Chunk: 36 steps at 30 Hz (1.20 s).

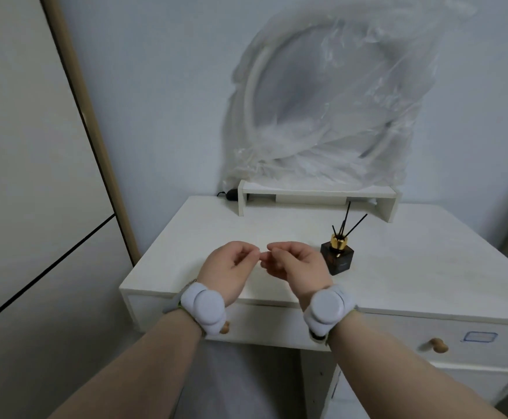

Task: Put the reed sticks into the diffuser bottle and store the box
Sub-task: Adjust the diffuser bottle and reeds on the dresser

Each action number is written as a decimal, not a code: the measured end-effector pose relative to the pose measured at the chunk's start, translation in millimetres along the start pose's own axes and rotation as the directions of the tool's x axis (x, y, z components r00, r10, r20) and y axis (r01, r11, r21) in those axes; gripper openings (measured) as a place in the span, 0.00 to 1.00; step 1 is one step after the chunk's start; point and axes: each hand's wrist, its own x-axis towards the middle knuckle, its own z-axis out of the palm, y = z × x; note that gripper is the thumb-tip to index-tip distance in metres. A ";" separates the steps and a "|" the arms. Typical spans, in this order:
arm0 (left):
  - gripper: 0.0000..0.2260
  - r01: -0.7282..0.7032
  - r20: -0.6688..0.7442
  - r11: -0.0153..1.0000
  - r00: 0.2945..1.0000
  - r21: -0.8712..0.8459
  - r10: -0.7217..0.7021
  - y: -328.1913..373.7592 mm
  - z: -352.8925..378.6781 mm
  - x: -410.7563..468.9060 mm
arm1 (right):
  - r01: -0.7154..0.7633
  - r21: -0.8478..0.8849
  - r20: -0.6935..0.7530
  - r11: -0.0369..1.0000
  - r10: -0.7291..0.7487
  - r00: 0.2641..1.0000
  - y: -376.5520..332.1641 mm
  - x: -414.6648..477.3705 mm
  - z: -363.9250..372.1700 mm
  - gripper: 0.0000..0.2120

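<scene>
A dark square diffuser bottle with a gold collar stands on the white desk, right of centre. Several thin black reed sticks stand in its neck and fan out upward. My left hand and my right hand hover over the desk's front middle, fingers curled, fingertips nearly touching each other. Neither hand holds anything that I can see. My right hand is just left of the bottle. No box is in view.
A low white riser shelf stands at the back of the desk, with a plastic-wrapped round mirror on it. Drawers with wooden knobs sit under the desktop. A tall pale cabinet stands at the left.
</scene>
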 end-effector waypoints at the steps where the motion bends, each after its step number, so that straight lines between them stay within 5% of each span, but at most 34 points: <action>1: 0.05 0.033 0.000 0.996 0.999 -0.083 -0.033 8.8 5.1 4.1 | 0.001 0.056 -0.021 0.998 0.000 1.000 -9.1 2.1 -7.9 0.08; 4: 0.06 0.104 0.025 0.967 0.995 -0.234 -0.101 28.1 20.9 17.0 | 0.020 0.092 -0.130 0.996 -0.008 0.992 -28.7 8.2 -38.4 0.08; 10: 0.06 0.166 0.100 0.972 0.983 -0.164 -0.151 42.4 68.9 40.1 | 0.024 -0.010 -0.378 1.000 -0.026 0.925 -33.0 20.1 -115.6 0.07; 14: 0.14 0.187 0.143 0.979 0.974 -0.080 -0.175 40.4 99.0 49.0 | -0.050 -0.034 -0.449 0.998 0.029 0.893 -17.8 33.0 -145.6 0.06; 27: 0.33 0.168 0.213 0.986 0.963 0.004 -0.165 21.4 137.4 66.0 | -0.188 -0.178 -0.365 0.966 0.113 0.924 24.4 66.1 -159.1 0.06; 32: 0.33 0.151 0.228 0.988 0.962 0.028 -0.154 21.3 142.2 68.5 | -0.186 -0.289 -0.309 0.939 0.092 0.947 22.8 65.3 -158.5 0.09; 36: 0.23 0.130 0.226 0.991 0.967 -0.026 -0.121 19.4 144.1 68.8 | -0.174 -0.296 -0.289 0.939 0.086 0.954 22.7 64.6 -154.4 0.09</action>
